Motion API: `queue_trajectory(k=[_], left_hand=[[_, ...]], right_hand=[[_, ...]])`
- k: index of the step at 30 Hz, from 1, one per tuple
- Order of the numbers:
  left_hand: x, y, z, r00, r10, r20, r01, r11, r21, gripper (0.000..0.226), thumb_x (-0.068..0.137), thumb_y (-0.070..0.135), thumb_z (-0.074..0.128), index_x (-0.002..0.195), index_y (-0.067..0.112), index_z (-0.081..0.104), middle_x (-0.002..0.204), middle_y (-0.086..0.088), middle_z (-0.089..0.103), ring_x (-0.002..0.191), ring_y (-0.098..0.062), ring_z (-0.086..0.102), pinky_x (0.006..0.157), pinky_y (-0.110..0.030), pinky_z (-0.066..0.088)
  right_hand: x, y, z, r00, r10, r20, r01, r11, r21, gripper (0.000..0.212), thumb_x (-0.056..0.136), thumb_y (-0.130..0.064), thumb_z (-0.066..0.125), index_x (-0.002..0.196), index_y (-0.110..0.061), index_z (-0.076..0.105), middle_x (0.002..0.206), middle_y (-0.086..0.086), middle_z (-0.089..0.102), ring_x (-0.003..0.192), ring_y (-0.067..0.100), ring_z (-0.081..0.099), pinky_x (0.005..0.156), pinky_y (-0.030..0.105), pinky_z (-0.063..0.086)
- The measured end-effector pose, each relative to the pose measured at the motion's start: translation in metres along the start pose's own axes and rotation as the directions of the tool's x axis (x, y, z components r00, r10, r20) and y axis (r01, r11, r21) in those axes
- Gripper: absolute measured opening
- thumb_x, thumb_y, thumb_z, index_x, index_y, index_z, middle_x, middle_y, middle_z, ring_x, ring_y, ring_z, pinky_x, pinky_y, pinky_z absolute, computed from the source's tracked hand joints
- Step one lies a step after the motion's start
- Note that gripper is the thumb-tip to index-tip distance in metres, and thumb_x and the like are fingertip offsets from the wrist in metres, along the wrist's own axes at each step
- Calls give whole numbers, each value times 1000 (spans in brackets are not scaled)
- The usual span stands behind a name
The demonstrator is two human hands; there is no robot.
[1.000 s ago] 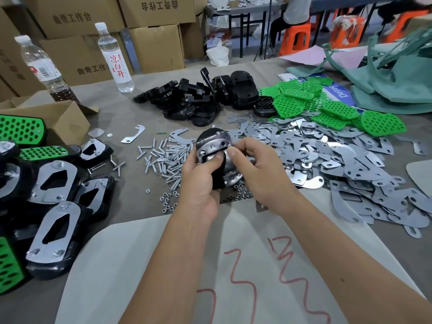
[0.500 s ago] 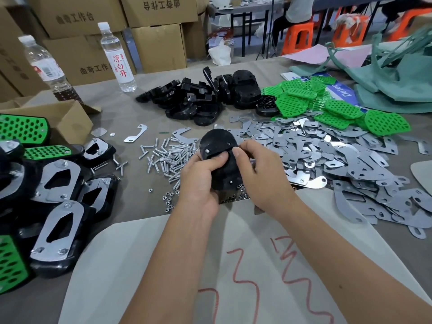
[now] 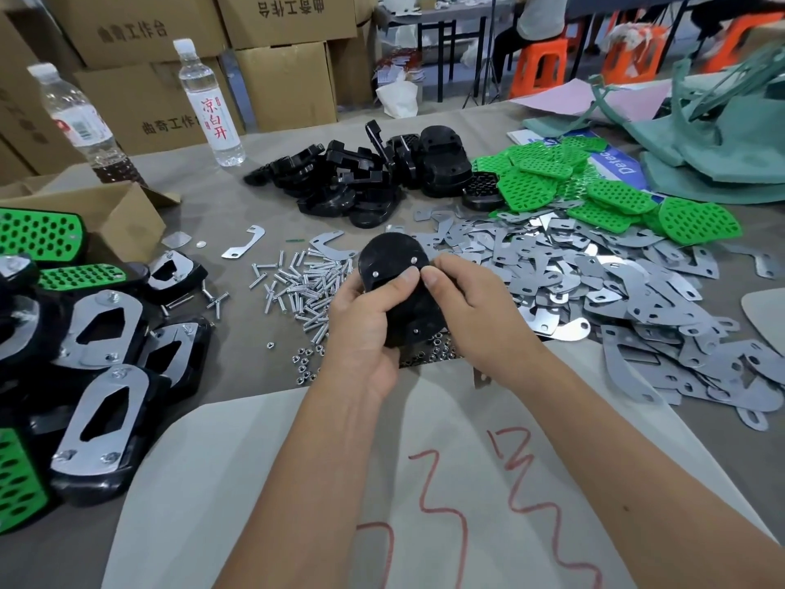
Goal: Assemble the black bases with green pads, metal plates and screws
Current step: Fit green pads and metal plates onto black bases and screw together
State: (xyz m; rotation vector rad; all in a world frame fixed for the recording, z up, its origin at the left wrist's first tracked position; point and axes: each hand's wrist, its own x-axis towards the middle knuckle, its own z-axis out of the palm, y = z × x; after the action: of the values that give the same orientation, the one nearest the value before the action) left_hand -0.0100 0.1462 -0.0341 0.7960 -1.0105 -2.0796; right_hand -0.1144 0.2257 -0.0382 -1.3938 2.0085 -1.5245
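I hold one black base (image 3: 393, 265) above the table, its black side towards me, with three screw ends showing. My left hand (image 3: 365, 320) grips its left edge, thumb across the face. My right hand (image 3: 471, 308) grips the right edge, thumb pressed beside the left thumb. Loose screws (image 3: 297, 286) lie just left of the base and small nuts (image 3: 429, 350) lie under it. A heap of metal plates (image 3: 594, 282) spreads to the right. Green pads (image 3: 594, 189) lie behind the plates. More black bases (image 3: 365, 176) are piled at the back centre.
Finished assemblies (image 3: 102, 333) with plates and green pads are stacked at the left, beside an open cardboard box (image 3: 119, 218). Two water bottles (image 3: 210, 104) stand at the back left before stacked cartons. A pale sheet with red scribbles (image 3: 424, 482) lies in front. Green bags (image 3: 722, 138) lie far right.
The piece was turned over in both hands: a second ago its metal plate faced me, now its black side with screw ends does. Both hands stayed on it.
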Motion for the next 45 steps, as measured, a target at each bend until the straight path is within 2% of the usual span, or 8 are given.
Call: queue_trajectory(k=[7, 10, 16, 22, 30, 34, 42, 45], left_hand=[[6, 5, -5, 994, 33, -105, -44, 994, -97, 32, 89, -2, 73, 119, 5, 66, 96, -18, 79, 83, -28, 79, 59, -40, 62], [11, 9, -11, 983, 29, -179, -55, 988, -142, 27, 91, 1, 74, 116, 7, 67, 105, -22, 78, 90, -30, 79, 64, -41, 64], [10, 11, -8, 983, 24, -181, -67, 970, -232, 27, 91, 6, 74, 117, 2, 68, 89, -13, 78, 66, -22, 76, 52, -32, 59], [5, 4, -1, 986, 73, -147, -99, 979, -176, 13, 91, 4, 75, 97, 11, 66, 81, -8, 77, 63, -22, 74, 51, -35, 59], [2, 7, -1, 999, 53, 0, -52, 991, -125, 36, 94, -11, 60, 125, 7, 59, 107, -24, 70, 81, -39, 70, 57, -43, 58], [6, 4, 1, 998, 43, -43, -49, 984, -169, 43, 90, -19, 57, 122, 9, 62, 104, -18, 73, 89, -34, 72, 79, -50, 62], [6, -2, 4, 988, -35, -153, -6, 966, -257, 39, 91, -22, 54, 109, 10, 66, 95, -17, 74, 66, -27, 76, 52, -40, 61], [7, -1, 3, 978, -11, -206, -35, 975, -220, 40, 88, -23, 56, 105, 12, 65, 94, -16, 74, 77, -33, 73, 51, -38, 61]], right_hand=[[3, 2, -5, 945, 309, -106, -289, 941, 175, 51, 96, -69, 48, 84, -20, 52, 55, -12, 43, 41, 5, 39, 45, 23, 33], [7, 6, -17, 894, 448, 5, -416, 825, 383, 36, 103, -56, 52, 94, -22, 52, 66, -7, 37, 45, 6, 32, 46, 26, 30], [2, 1, -10, 882, 349, 317, -439, 852, 283, 54, 100, -58, 56, 102, -4, 63, 82, 14, 48, 49, 11, 23, 41, 23, 16], [1, -3, -11, 870, 285, 402, -412, 869, 276, 48, 100, -49, 61, 86, -3, 63, 64, 6, 22, 52, 15, 13, 48, 29, 9], [0, -2, -9, 927, 298, 228, -364, 864, 349, 42, 102, -35, 63, 67, -12, 61, 41, -14, 38, 36, 4, 24, 38, 16, 22], [1, -1, -5, 944, 313, 105, -330, 894, 303, 50, 95, -47, 70, 57, -18, 55, 55, 5, 35, 45, 13, 23, 46, 27, 20], [-2, 0, 3, 967, 239, -86, -220, 957, 191, 65, 86, -50, 80, 59, 2, 50, 52, 1, 34, 49, 14, 23, 46, 27, 20], [-1, 2, 1, 943, 242, -227, -232, 970, 69, 57, 75, -53, 87, 57, -12, 53, 44, -9, 41, 40, 10, 36, 43, 21, 30]])
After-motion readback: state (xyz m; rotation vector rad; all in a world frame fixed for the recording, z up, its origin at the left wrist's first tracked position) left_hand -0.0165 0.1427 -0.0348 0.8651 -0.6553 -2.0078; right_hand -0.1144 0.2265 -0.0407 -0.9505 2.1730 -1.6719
